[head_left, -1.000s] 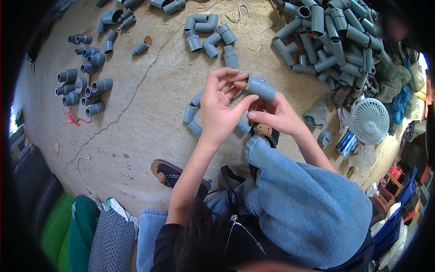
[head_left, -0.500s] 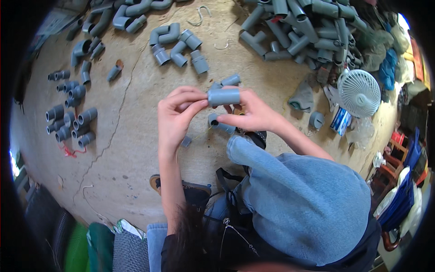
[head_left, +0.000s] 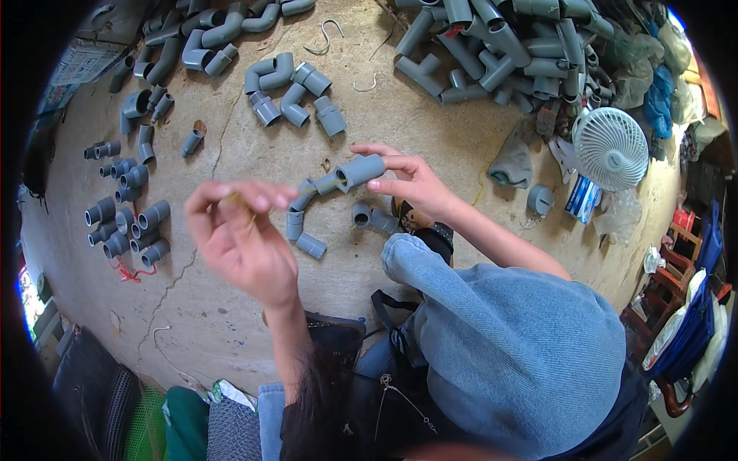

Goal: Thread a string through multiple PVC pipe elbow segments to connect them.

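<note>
Concrete floor (head_left: 223,307): right hand (head_left: 411,183) clamps gray coupling (head_left: 363,172), apparently threaded; blurred left hand (head_left: 250,242) pinches yellow cord (head_left: 329,184); 1 o'clock fitting pile (head_left: 503,44) appears unthreaded.

Head-worn fisheye looks down over jeans (head_left: 511,346) at 4 o'clock; left hand (head_left: 246,246) close at 9, floor (head_left: 219,326) farther below.

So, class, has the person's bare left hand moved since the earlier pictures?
Yes: the bare left hand has moved left, now appearing much closer to the long, thin crack in the grey concrete floor.
</note>
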